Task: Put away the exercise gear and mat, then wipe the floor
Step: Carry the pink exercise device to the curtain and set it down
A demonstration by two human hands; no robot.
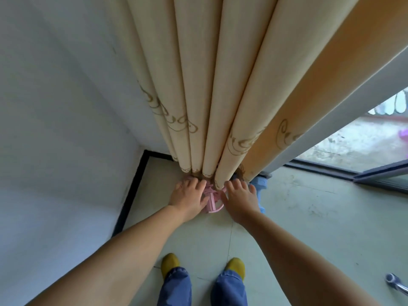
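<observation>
A pink exercise gear piece [213, 200], made of thin bars and a curved rim, lies on the floor at the foot of the curtain. Most of it is hidden by my hands and the curtain folds. My left hand [189, 197] lies over its left side with the thumb curled against the bars. My right hand [240, 199] covers its right side, thumb against the rim. Both hands press on it from either side. A blue dumbbell [261, 184] lies on the floor just right of my right hand, partly under the curtain.
The cream curtain [209, 96] hangs to the floor right ahead. A white wall [66, 129] with a black baseboard [132, 191] closes the left. A sliding door track [320, 171] runs at right. A metal tube [395, 283] lies at lower right. My feet [203, 266] stand on pale tiles.
</observation>
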